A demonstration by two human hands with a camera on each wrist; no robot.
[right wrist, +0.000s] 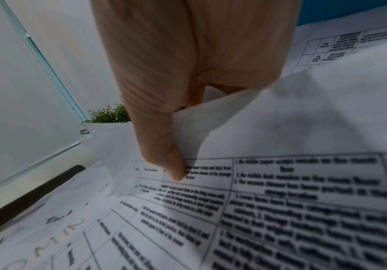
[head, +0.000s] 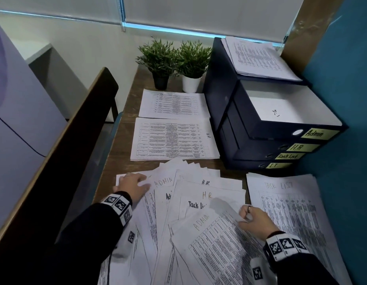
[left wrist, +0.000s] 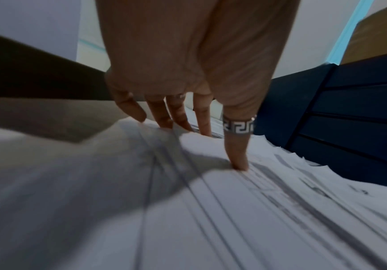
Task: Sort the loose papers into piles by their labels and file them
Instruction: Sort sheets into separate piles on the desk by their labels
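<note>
Loose papers (head: 190, 202) lie fanned over the desk's near half, hand-labelled ADMIN, H.R. and Task List. My left hand (head: 133, 187) rests flat on the fan's far left edge, fingers spread on the sheets (left wrist: 210, 182). My right hand (head: 253, 220) pinches the curled top right corner of an ADMIN sheet (head: 217, 241), with the thumb (right wrist: 164, 155) pressed on its printed table. A Task List pile (head: 287, 204) lies at the right. An H.R. pile (head: 172, 139) and another sorted pile (head: 172, 103) sit further back. Stacked navy binders (head: 281, 138) carry Admin, H.R, Task List and IT labels.
Two potted plants (head: 174, 62) stand at the back of the desk. More printed sheets (head: 258, 58) lie on top of the binder stack. A dark partition (head: 55, 161) borders the desk on the left and a teal wall (head: 343, 99) on the right.
</note>
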